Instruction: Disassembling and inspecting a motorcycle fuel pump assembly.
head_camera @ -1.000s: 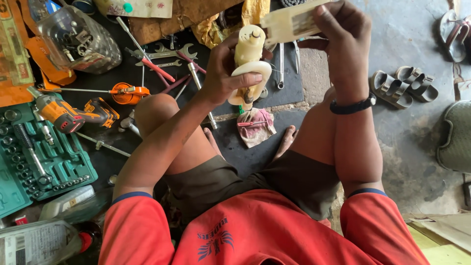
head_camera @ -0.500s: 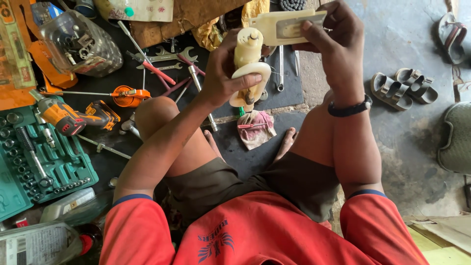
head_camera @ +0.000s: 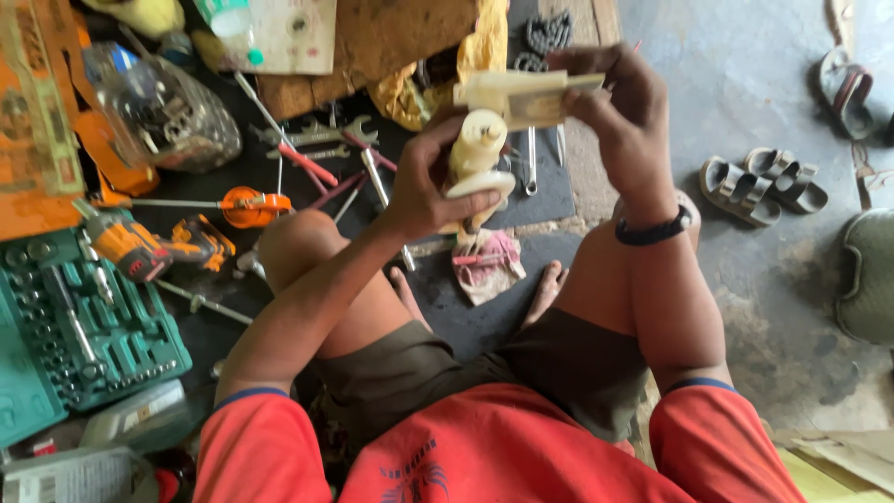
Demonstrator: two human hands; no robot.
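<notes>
My left hand (head_camera: 424, 186) grips a cream plastic part (head_camera: 478, 154), a rounded cylinder with a wide disc at its lower end, held upright above my knees. My right hand (head_camera: 619, 107), with a black band on its wrist, holds a flat cream rectangular piece (head_camera: 521, 93) crosswise against the top of that part. Both hands are raised over a dark mat (head_camera: 540, 186) where wrenches (head_camera: 317, 135) and red-handled screwdrivers (head_camera: 307, 166) lie. A pink rag (head_camera: 489, 265) is on the floor between my bare feet.
A green socket set case (head_camera: 84, 326) lies open at the left, beside an orange drill (head_camera: 140, 244). A clear jar of hardware (head_camera: 172, 112) lies at the upper left. Sandals (head_camera: 759, 184) rest on the concrete at the right, with cardboard (head_camera: 391, 37) at the top.
Both hands have kept their hold. The flat piece in my right hand has shifted left and down to sit over the top of the cream part.
</notes>
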